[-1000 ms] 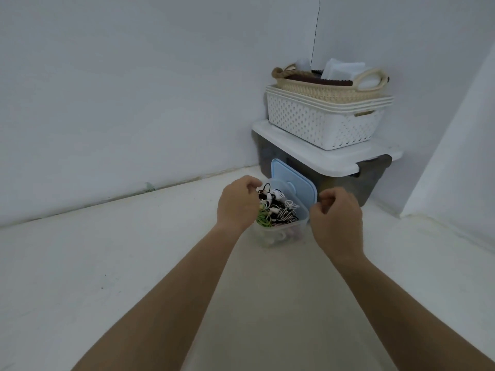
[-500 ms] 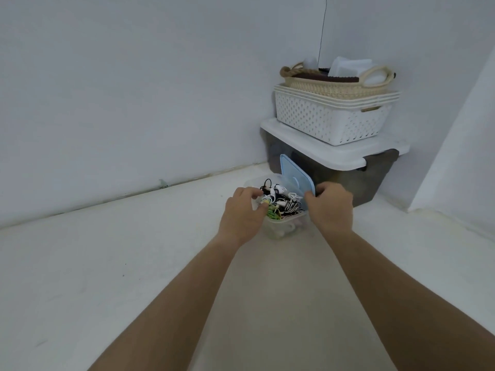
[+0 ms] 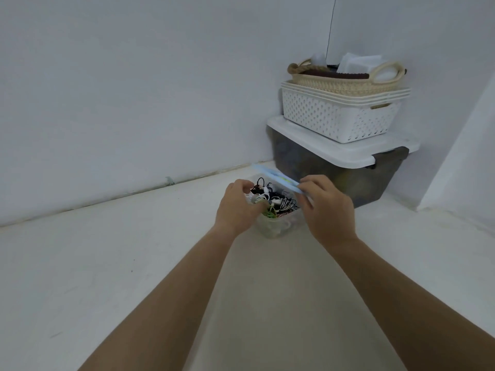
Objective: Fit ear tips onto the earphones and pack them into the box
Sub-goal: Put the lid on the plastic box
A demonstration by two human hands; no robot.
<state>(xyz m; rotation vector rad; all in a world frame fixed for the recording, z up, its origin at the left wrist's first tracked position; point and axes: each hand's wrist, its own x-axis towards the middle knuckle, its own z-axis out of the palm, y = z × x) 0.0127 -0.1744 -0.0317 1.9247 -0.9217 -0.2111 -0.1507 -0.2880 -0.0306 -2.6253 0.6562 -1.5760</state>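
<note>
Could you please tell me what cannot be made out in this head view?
- Left hand: fingertips curl into the clear box, hidden behind its own back; any grip on the earphones unclear.
- Ear tips: too small to find among the tangle.
- Lid, pinched by the right hand: motion-blurred.
- Woven basket: contents mostly hidden by its rim.

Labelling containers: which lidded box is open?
The small clear box of earphones; the right hand holds its blue lid lifted. The dark bin behind has its white lid on.
</note>
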